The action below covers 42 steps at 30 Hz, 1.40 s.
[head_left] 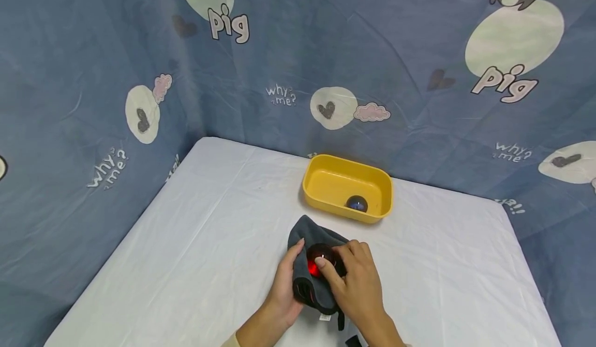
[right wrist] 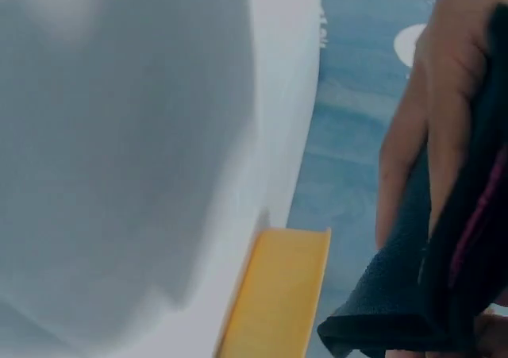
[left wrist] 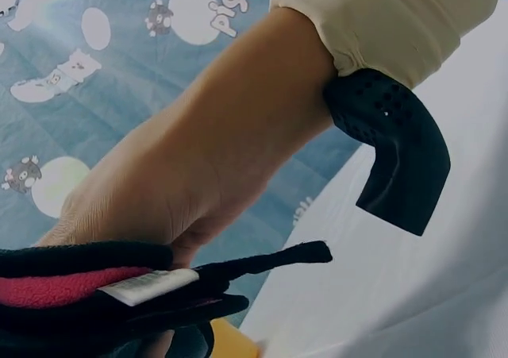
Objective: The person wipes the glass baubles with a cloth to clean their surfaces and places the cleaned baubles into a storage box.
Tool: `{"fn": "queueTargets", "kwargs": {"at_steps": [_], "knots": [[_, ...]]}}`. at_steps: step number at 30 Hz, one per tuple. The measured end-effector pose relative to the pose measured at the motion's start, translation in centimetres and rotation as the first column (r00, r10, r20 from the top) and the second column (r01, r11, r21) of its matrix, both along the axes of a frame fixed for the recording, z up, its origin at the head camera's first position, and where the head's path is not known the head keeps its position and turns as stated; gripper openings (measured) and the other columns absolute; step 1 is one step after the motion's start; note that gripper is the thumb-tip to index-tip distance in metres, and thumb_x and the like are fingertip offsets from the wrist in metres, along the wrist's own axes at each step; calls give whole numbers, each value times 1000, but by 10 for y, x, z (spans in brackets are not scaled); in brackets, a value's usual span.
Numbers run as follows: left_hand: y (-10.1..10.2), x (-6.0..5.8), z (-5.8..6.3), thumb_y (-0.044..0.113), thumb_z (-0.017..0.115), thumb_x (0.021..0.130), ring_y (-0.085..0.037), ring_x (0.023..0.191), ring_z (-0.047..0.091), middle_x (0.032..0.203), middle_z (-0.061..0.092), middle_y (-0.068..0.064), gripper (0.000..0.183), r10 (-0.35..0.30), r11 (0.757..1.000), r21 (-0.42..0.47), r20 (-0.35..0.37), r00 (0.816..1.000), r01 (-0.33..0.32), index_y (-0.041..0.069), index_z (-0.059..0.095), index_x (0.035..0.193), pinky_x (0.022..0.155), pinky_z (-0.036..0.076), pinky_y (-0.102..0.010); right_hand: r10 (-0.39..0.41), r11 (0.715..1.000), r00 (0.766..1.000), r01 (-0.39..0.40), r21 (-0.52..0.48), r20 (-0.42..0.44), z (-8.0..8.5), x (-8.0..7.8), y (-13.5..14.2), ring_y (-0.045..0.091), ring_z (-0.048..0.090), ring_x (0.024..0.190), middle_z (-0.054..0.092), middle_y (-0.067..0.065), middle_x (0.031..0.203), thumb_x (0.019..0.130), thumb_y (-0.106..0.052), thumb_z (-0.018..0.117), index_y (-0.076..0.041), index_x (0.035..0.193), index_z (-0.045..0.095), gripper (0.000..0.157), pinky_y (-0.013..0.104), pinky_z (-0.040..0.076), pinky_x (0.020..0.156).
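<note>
Yellow tray (head_left: pixel 326 205) sits on white surface (head_left: pixel 195 254) just beyond the hands, dark blue ball (head_left: pixel 357 203) inside; patterned curtain (head_left: pixel 288 47) behind. Red ball (head_left: pixel 321 251), glossy, dark above and bright red lower left, lies against grey cloth (head_left: pixel 302 229) with black edging. Left hand (head_left: pixel 283 282) grips cloth; right hand (head_left: pixel 360 281) pinches ball, partly covering it. Left fingers mostly hidden behind cloth. Wrist views: ball not discernible.

There are two hands (head_left: pixel 285 281) (head_left: pixel 360 281), two balls (head_left: pixel 323 250) (head_left: pixel 356 202), one cloth (head_left: pixel 304 230), one tray (head_left: pixel 335 185).
</note>
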<state>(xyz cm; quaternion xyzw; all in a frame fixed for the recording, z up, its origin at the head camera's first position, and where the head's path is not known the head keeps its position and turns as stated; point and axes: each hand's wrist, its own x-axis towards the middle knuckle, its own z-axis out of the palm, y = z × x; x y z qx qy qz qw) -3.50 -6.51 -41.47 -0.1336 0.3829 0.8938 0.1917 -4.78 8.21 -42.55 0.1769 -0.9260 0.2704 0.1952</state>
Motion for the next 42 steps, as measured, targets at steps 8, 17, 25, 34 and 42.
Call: {"fn": "queueTargets", "kwargs": {"at_steps": [8,17,25,34,42], "knots": [[-1,-3,1,52,40,98,-18,128,42,148,36,-8,68,3,1000,-2,-40,999,-3,10,25,149,106,33,-33,34,998,999,-32,46,-27,2,5,-2,18,51,98,57,4,109,84,-52,69,-5,128,57,65,36,47,83],[0,-3,0,50,42,98,-21,133,37,153,26,-10,71,9,1000,-14,-26,1000,-9,10,17,151,109,31,-35,112,993,994,-112,-44,9,5,6,-1,18,51,109,55,3,118,83,-46,73,-8,126,52,61,38,46,93],[0,-2,0,51,40,98,-21,133,35,154,24,-11,71,5,999,-35,-26,1000,-6,11,14,151,109,30,-35,92,994,996,-92,-59,-1,2,4,-1,17,49,101,58,2,113,85,-50,69,-7,122,56,58,35,45,87],[-1,-3,2,51,40,98,-18,130,39,151,30,-10,69,-3,1000,-18,-21,1000,3,12,18,151,107,31,-33,22,998,999,-23,-56,-31,-2,3,-4,17,45,95,58,0,104,87,-48,67,-8,112,62,47,33,42,81],[-1,-3,1,51,39,98,-18,130,39,151,30,-9,69,-14,1000,3,-20,1000,14,12,19,151,108,30,-32,-40,999,997,41,-5,62,-3,4,-7,16,41,95,50,-2,101,90,-54,59,-8,110,62,50,32,43,80]]}}
